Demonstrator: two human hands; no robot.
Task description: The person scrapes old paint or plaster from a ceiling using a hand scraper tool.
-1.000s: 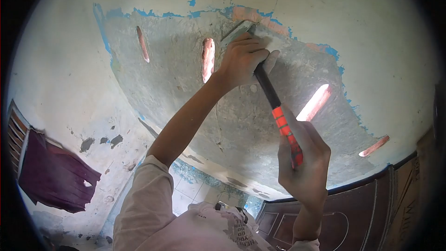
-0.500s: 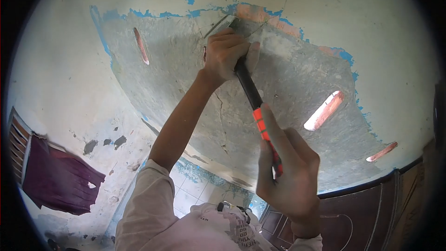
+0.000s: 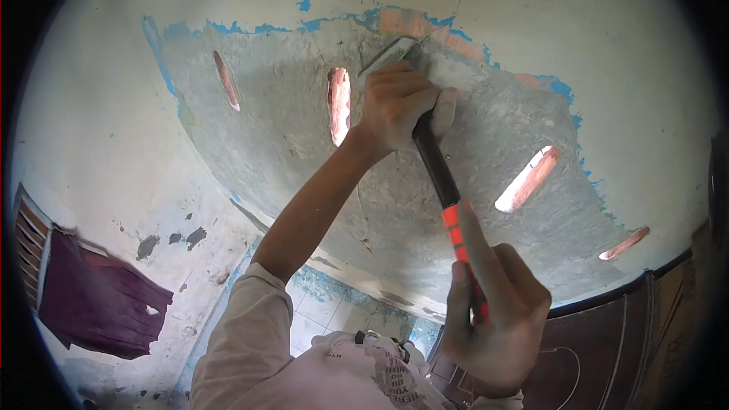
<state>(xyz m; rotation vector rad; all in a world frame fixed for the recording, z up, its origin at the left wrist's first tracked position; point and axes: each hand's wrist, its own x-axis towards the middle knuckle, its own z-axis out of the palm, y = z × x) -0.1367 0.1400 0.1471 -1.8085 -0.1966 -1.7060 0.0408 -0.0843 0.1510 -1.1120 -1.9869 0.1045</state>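
Observation:
A scraper-like tool with a flat metal blade [image 3: 389,56] and a long black and red handle [image 3: 436,163] lies against the wall. My left hand [image 3: 398,105] is closed round its upper part, just below the blade. Lower down, my right hand [image 3: 501,311] grips the red end of the handle, its index finger stretched along it. The blade touches or nearly touches the bare grey patch [image 3: 463,121], close to its upper border of peeling blue paint [image 3: 309,26] and reddish surface [image 3: 401,20].
Several slots pierce the grey patch, one of them left of my left hand [image 3: 339,106] and another to the right [image 3: 527,179]. A purple cloth [image 3: 102,296] hangs by a slatted opening at the lower left. A dark brown door [image 3: 592,349] stands at the lower right.
Both hands and the tool have moved to the right and slightly down across the wall. The slot left of my left hand, mostly hidden before, now shows.

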